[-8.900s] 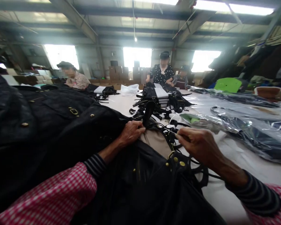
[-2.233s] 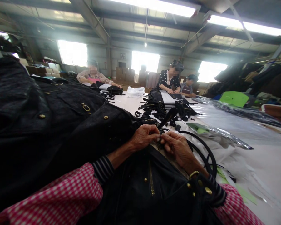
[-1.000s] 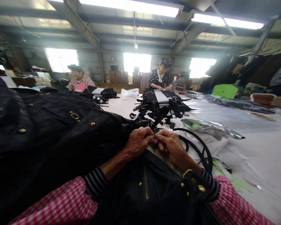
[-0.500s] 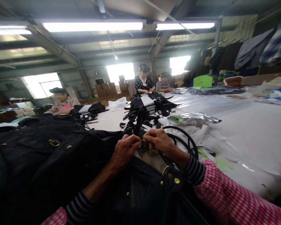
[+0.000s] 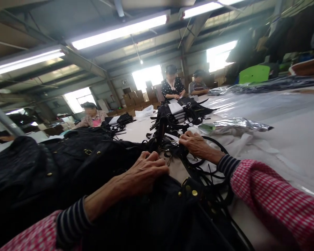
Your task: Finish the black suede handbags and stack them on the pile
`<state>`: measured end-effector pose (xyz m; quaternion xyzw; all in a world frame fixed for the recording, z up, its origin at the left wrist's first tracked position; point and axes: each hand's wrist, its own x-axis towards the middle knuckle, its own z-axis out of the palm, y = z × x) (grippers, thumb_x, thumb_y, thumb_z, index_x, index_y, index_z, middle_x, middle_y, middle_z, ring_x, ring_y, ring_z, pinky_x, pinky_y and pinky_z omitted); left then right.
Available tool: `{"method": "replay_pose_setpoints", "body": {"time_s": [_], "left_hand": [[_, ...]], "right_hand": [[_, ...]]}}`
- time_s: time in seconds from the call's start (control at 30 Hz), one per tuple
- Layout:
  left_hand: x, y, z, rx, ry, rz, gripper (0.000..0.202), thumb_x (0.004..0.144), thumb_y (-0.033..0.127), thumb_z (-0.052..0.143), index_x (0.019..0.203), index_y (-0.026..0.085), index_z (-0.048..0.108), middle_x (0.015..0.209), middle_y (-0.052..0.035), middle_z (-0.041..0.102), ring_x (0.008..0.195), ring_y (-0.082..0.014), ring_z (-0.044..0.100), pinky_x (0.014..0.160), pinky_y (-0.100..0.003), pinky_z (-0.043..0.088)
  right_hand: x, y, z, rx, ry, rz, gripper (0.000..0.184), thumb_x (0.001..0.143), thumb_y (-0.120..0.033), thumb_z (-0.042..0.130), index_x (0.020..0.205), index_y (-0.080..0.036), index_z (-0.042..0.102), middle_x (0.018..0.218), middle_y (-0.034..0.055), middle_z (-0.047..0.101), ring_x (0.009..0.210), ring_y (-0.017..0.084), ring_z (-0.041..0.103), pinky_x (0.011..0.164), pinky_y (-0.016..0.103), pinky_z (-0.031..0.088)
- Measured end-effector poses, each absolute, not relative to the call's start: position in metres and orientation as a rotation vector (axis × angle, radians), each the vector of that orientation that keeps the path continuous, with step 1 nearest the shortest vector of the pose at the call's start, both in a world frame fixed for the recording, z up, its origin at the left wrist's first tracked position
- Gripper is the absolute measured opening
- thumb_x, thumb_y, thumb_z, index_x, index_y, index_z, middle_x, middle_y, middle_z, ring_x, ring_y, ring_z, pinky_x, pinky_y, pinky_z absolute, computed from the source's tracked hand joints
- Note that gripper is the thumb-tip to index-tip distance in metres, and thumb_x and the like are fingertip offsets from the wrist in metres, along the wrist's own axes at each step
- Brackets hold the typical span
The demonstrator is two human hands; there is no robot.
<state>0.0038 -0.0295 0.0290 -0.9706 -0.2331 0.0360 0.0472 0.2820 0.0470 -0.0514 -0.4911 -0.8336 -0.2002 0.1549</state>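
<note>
– Looking for a way past the right grip (image 5: 195,144)?
– Passing most freely over the open desk (image 5: 300,150) to its right, beyond the crumpled white sheets (image 5: 237,141).
– And reaching straight ahead?
– Running into an upright black strap (image 5: 161,130), then the stacked black bundles (image 5: 162,111).
– Swinging left?
– Hitting heaped black bags (image 5: 75,160), bulging just beside the left grip (image 5: 149,170).

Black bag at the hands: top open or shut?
Open: beige lining shows at the top of the black bag, between the left hand and right hand.
</note>
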Motion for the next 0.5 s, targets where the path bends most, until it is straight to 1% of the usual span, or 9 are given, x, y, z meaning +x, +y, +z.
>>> {"method": "replay_pose_setpoints", "body": {"time_s": [0.1,0.17,0.23,0.3,0.37,0.4,0.47,0.5], "left_hand": [[0.000,-0.031,0.036,-2.943,-0.746,0.092,0.035,0.073,0.008,0.059,0.104,0.025,0.060,0.104,0.0004,0.066,0.104,-0.0215,0.049,0.093,-0.040,0.031],[-0.003,-0.030,0.043,-2.848,-0.744,0.031,0.028,0.076,0.004,0.055,0.097,0.022,0.059,0.099,-0.0003,0.066,0.100,-0.0204,0.051,0.090,-0.039,0.032],[-0.005,-0.026,0.054,-2.735,-0.709,-0.045,0.022,0.080,0.000,0.051,0.087,0.019,0.058,0.089,-0.0007,0.065,0.093,-0.0194,0.052,0.084,-0.038,0.033],[-0.004,-0.018,0.069,-2.641,-0.625,-0.108,0.020,0.084,0.000,0.050,0.082,0.018,0.057,0.080,-0.0005,0.064,0.088,-0.0190,0.052,0.079,-0.036,0.033],[0.001,-0.011,0.086,-2.524,-0.500,-0.161,0.018,0.089,0.003,0.053,0.081,0.018,0.058,0.079,-0.0012,0.065,0.087,-0.0199,0.053,0.077,-0.037,0.032],[0.004,-0.008,0.094,-2.456,-0.430,-0.176,0.017,0.092,0.006,0.054,0.081,0.018,0.059,0.080,-0.0019,0.065,0.089,-0.0208,0.053,0.078,-0.037,0.032],[0.011,-0.004,0.105,-2.344,-0.313,-0.177,0.014,0.095,0.013,0.058,0.082,0.017,0.061,0.082,-0.0030,0.067,0.093,-0.0229,0.052,0.080,-0.038,0.033],[0.015,-0.003,0.108,-2.310,-0.271,-0.170,0.013,0.095,0.017,0.060,0.083,0.017,0.062,0.082,-0.0032,0.067,0.095,-0.0237,0.052,0.080,-0.038,0.033]], "right_hand": [[0.295,0.032,-0.016,-1.480,-2.367,-0.643,0.023,0.090,-0.006,0.047,0.097,-0.017,0.065,0.099,0.0109,0.068,0.104,0.027,0.056,0.079,0.036,0.034],[0.299,0.017,0.011,-1.582,-2.365,-0.595,0.021,0.085,-0.007,0.050,0.095,-0.017,0.066,0.090,0.0109,0.070,0.092,0.025,0.061,0.072,0.034,0.032],[0.295,0.001,0.036,-1.658,-2.376,-0.521,0.017,0.081,-0.014,0.055,0.090,-0.016,0.068,0.083,0.0112,0.070,0.080,0.024,0.063,0.066,0.032,0.029],[0.284,-0.015,0.053,-1.657,-2.412,-0.411,0.013,0.079,-0.022,0.059,0.085,-0.017,0.070,0.079,0.0111,0.070,0.073,0.023,0.063,0.061,0.031,0.028],[0.271,-0.027,0.063,-1.616,-2.499,-0.201,0.015,0.078,-0.031,0.064,0.076,-0.017,0.069,0.074,0.0088,0.068,0.066,0.021,0.060,0.058,0.030,0.028],[0.264,-0.031,0.066,-1.588,-2.569,-0.040,0.017,0.077,-0.033,0.066,0.072,-0.017,0.068,0.069,0.0066,0.066,0.062,0.019,0.058,0.056,0.029,0.028],[0.249,-0.032,0.068,-1.472,-2.727,0.307,0.020,0.078,-0.032,0.066,0.065,-0.017,0.063,0.060,0.0017,0.059,0.055,0.014,0.051,0.053,0.027,0.030],[0.242,-0.030,0.068,-1.378,-2.787,0.427,0.020,0.080,-0.028,0.065,0.064,-0.017,0.060,0.057,-0.0005,0.055,0.053,0.012,0.047,0.053,0.026,0.031]]}}
